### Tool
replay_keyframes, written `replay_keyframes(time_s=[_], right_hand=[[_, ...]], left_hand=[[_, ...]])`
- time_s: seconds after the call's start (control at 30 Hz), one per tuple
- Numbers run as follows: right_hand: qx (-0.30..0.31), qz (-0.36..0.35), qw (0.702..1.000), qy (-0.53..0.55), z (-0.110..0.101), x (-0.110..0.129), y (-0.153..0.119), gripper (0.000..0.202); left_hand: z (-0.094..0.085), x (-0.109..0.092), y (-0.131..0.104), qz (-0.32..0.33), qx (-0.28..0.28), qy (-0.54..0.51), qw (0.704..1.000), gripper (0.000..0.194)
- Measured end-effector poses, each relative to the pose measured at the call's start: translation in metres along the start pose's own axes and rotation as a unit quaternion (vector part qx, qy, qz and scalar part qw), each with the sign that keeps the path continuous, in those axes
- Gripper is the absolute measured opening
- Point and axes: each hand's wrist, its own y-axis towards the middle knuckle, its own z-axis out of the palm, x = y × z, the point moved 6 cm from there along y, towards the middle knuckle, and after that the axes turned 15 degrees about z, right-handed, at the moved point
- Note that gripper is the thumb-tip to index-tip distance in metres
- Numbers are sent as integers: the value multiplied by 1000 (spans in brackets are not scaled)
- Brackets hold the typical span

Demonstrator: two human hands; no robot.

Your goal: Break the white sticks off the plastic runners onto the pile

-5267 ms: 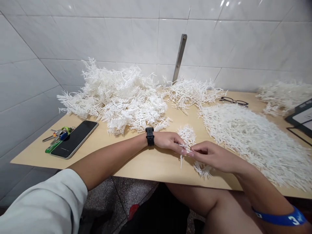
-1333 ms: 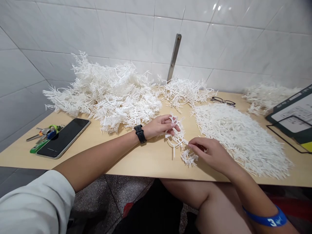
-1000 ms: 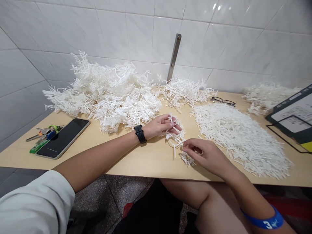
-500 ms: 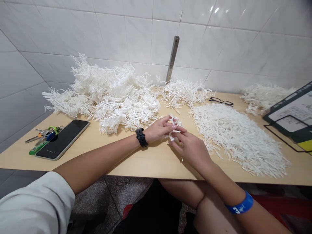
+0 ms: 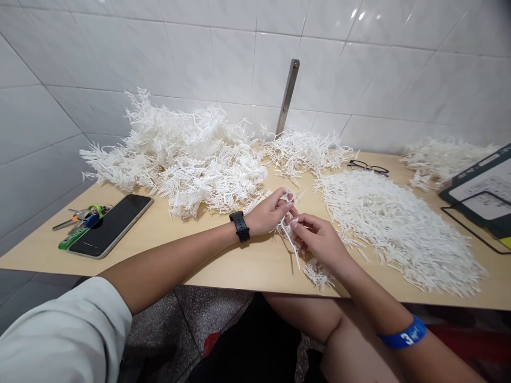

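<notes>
phone (image 5: 110, 225) left on table (image 5: 239, 266), sprue heap (image 5: 187, 154) behind, glasses (image 5: 368, 168) right

Matt white plastic on smooth pale wood

A thin plastic sprig (image 5: 290, 234) is held over the wood-look surface (image 5: 223, 260); glossy tiles (image 5: 223, 58), a glassy phone (image 5: 112, 224) and a brushed metal bar (image 5: 288, 96) are seen.

"3" on blue wristband (image 5: 403, 337), clipboard (image 5: 485, 196) print illegible

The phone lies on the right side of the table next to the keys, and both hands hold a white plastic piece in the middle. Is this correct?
Not quite. The phone lies on the left side of the table, next to the keys, as the head view shows. The rest holds: the left hand and the right hand hold a white plastic piece in the middle.
</notes>
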Motion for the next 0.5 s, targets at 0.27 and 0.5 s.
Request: replay_keyframes(time_s=[0.27,0.5], right_hand=[[46,22,997,64,0,-3,5,33],[10,24,995,97,-10,-6,9,31]], left_hand=[[2,2,-2,-5,22,45,999,15],[1,4,-2,2,78,43,996,24]])
